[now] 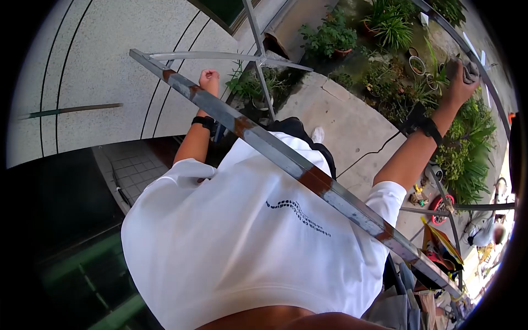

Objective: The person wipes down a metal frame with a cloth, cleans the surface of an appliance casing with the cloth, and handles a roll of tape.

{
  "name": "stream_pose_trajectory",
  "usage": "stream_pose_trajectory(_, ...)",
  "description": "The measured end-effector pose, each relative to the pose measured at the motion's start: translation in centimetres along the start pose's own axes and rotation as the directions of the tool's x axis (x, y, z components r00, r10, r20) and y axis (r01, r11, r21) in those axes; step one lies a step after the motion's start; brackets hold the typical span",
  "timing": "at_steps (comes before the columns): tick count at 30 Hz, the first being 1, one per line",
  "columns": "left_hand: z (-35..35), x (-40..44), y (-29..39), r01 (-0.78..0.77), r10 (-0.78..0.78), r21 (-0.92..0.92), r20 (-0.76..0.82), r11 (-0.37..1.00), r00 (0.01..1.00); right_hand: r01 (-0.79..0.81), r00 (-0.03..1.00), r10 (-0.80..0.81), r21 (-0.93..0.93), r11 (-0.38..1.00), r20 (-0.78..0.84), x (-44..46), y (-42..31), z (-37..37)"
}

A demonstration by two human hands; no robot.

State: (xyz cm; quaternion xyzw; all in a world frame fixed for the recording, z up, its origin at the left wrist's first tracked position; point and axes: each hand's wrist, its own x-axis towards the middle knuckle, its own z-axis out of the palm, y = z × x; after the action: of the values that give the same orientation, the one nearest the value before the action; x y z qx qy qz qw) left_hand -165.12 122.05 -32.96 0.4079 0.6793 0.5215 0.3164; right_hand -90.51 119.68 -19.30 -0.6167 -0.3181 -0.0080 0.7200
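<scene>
Right hand (R.H.): raised at the end of the outstretched R. arm, next to the side bar. Fingers closed round a bunched grey cloth; cloth prob. wadded so it stays within one grip. Contact betw. cloth & bar: cannot tell from this angle.

Left hand (L.H.): raised beyond the upper end of the metal beam. Fingers curled in & pressed together; no item visible in them. L.H. appears apart from the beam, prob. b/c no support is needed there.

Beam pos.: diagonal across the view, in front of the white shirt, w/ rust-brown patches along its length. Neither hand grips it; it joins a thin crossbar at its upper end, so the frame prob. carries the load.
</scene>
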Motion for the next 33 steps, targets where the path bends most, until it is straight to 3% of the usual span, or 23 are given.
stream_pose_trajectory(1, -1.7, 0.6, -0.1, 0.067, -0.066, 0.027, -0.043, 0.997, 0.997, -0.010, 1.000, 0.008, 0.089, 0.996, 0.028, -0.9, -1.6, 0.7)
stream_pose_trajectory(3, -4.4, 2.3, 0.7, 0.119, -0.155, -0.198, -0.175, 0.973, 0.972, -0.062, 0.997, 0.055, 0.131, 0.989, 0.057, -3.7, -3.9, 2.1)
stream_pose_trajectory(6, -9.1, 7.4, 1.3, 0.080, -0.186, -0.562, -0.134, 0.823, 0.973, -0.121, 0.989, 0.101, 0.207, 0.971, 0.104, -7.7, -5.4, 3.6)
stream_pose_trajectory(9, -8.7, 9.1, 3.5, -0.097, 0.068, -0.372, -0.092, 0.923, 0.994, -0.125, 0.986, 0.095, 0.237, 0.963, 0.135, -12.0, -6.6, 5.5)
stream_pose_trajectory(11, -9.1, 10.2, 3.7, -0.192, 0.203, -0.373, -0.012, 0.908, 0.979, -0.163, 0.975, 0.116, 0.259, 0.952, 0.188, -15.0, -8.2, 6.8)
stream_pose_trajectory(15, -9.8, 10.8, 3.1, 0.047, 0.090, -0.633, 0.183, 0.773, 0.979, -0.249, 0.939, 0.159, 0.280, 0.927, 0.306, -21.9, -11.0, 10.4)
stream_pose_trajectory(17, -7.0, 8.2, 8.3, -0.054, 0.100, -0.321, 0.127, 0.945, 0.987, -0.272, 0.893, 0.148, 0.250, 0.929, 0.424, -25.4, -11.2, 13.1)
stream_pose_trajectory(18, -6.3, 7.8, 10.2, -0.102, 0.117, -0.139, 0.100, 0.985, 0.988, -0.188, 0.860, 0.089, 0.150, 0.971, 0.503, -26.7, -12.8, 14.5)
stream_pose_trajectory(20, -6.0, 12.7, 6.5, -0.278, 0.289, -0.105, 0.107, 0.955, 0.952, -0.091, 0.768, -0.082, 0.235, 0.968, 0.636, -28.8, -16.3, 17.4)
stream_pose_trajectory(22, -6.1, 13.0, 4.9, -0.324, 0.339, -0.146, 0.092, 0.935, 0.936, -0.011, 0.701, -0.142, 0.211, 0.978, 0.699, -30.6, -19.0, 19.3)
stream_pose_trajectory(24, -3.9, 12.2, 5.9, -0.290, 0.322, -0.309, 0.058, 0.906, 0.945, 0.057, 0.663, -0.200, 0.217, 0.974, 0.721, -31.9, -19.7, 21.1)
stream_pose_trajectory(25, -3.8, 11.9, 6.5, -0.299, 0.310, -0.188, 0.035, 0.936, 0.950, 0.067, 0.636, -0.222, 0.234, 0.970, 0.739, -31.8, -19.5, 21.9)
stream_pose_trajectory(27, -4.4, 12.8, 5.3, -0.383, 0.394, -0.130, 0.070, 0.914, 0.916, 0.006, 0.575, -0.240, 0.290, 0.957, 0.782, -34.0, -19.0, 24.8)
stream_pose_trajectory(30, -3.4, 10.6, 3.4, -0.321, 0.332, -0.183, 0.036, 0.929, 0.943, 0.008, 0.446, -0.146, 0.159, 0.987, 0.883, -35.6, -21.2, 27.2)
stream_pose_trajectory(33, -1.7, 12.6, 1.7, -0.315, 0.318, -0.257, -0.033, 0.914, 0.948, -0.246, 0.510, -0.096, 0.252, 0.936, 0.855, -39.1, -19.9, 29.7)
